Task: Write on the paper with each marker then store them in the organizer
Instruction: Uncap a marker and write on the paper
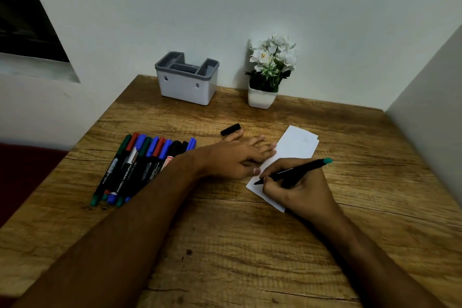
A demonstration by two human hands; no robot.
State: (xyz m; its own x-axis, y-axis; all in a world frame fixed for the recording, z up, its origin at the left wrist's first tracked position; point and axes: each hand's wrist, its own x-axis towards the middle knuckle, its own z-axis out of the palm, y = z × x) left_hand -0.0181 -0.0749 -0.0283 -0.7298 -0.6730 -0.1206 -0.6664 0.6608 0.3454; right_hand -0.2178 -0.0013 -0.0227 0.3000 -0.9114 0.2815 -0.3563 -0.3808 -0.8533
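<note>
- Marker [295, 172] in the right hand [297, 189], tip low and left on the paper [295, 147], green butt end raised up and right; its long axis runs on a shallow diagonal.
- Right hand pinches that black barrel between thumb and curled fingers, heel resting over the sheet's near corner.
- Left hand [235, 157] lies flat, fingers straight and spread, fingertips pressing the paper's left edge.
- Paper is a white, smooth, oblong sheet lying on a slant, right of centre on the table [225, 245]; a second edge peeks out at its far end.
- Cap [230, 129], short, black and matte, lies on the wood just beyond the left fingers, pointing up and right.
- Markers [140, 165] sit in a tight side-by-side row at the left, slim dark barrels with green, red, blue and black caps, all angled with far ends leaning right; the left forearm crosses the row's right side.
- Organizer [186, 82], a white, boxy plastic tub with a grey, compartmented rim, stands at the back against the wall.
- Plant [268, 67], white blooms in a small, square, white pot, stands right of it.
- Table shows rough, brown wood grain.
</note>
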